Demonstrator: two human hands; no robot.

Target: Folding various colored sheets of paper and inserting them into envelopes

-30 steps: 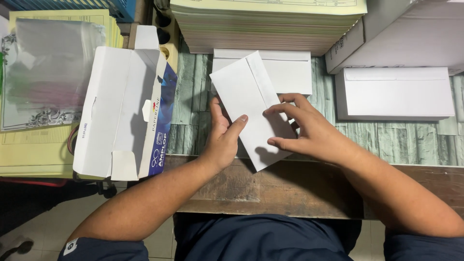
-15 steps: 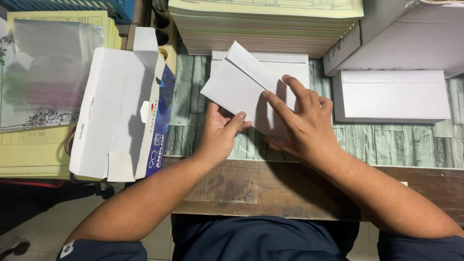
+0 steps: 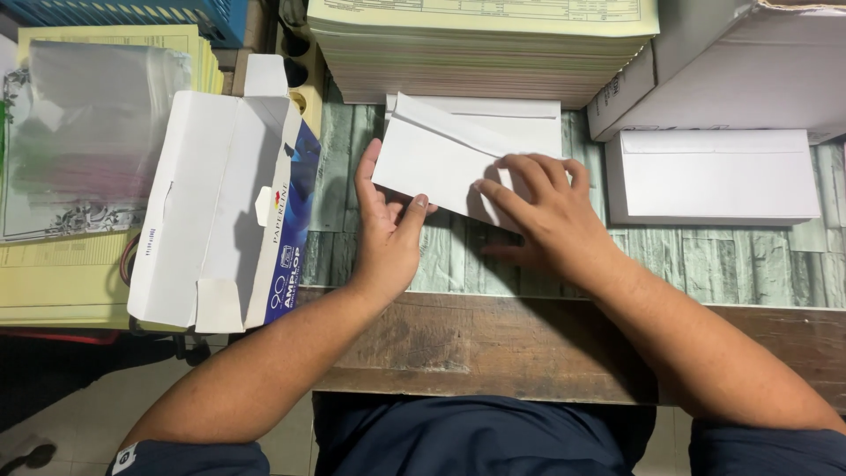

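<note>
Head view. A white envelope [image 3: 441, 163] is held tilted just above the worktop [image 3: 493, 339], flap side up, its flap open toward 12 o'clock. It lies over a flat stack of envelopes [image 3: 520, 115] at 12 o'clock, probably so each piece can be laid straight onto that pile.

Left hand [image 3: 388, 234]: half open, palm under the envelope's lower left edge, fingers up along its left side, thumb pinching the bottom edge from above.

Right hand [image 3: 542, 207]: fingers spread and flat, pressing down on the right half of the envelope; it grips nothing else.

At 9 o'clock, an open white and blue carton [image 3: 220, 194], lid folded back, within easy reach of the left hand. At 3 o'clock, a second envelope pile [image 3: 714, 176]. At 12 o'clock, a thick stack of yellow forms [image 3: 480, 44].
</note>
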